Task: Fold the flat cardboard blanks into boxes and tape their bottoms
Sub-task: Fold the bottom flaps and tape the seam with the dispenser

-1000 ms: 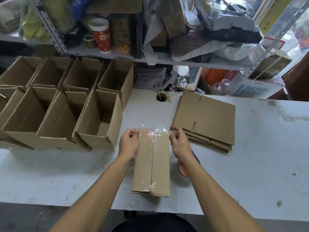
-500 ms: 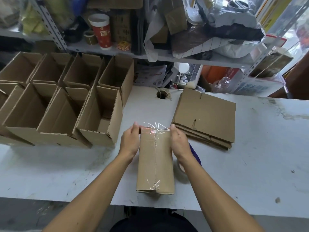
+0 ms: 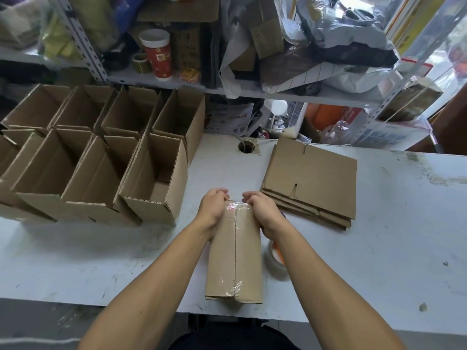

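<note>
Reaching forward over the white table, your two forearms come in from the near edge and meet at the far end of the box lying bottom-up in front of you. Your left hand curls over the far left corner, fingers bent down over the edge and out of sight behind it. Your right hand does the same on the far right corner, fingers curled over the end. Both press on the clear tape that runs along the centre seam and wrinkles at each end.

To your left stands a block of open boxes, mouths up and packed wall to wall: four in the back row, at least four in the front, the leftmost cut off by the edge of view. To your right, just beside the hand, lies one stack of flat blanks; you can't count its layers exactly.

One tape roll sits on the table touching the box's right side, partly hidden under your right forearm. A round cable hole opens in the table beyond your hands, and a red paper cup stands on the cluttered shelf behind.
</note>
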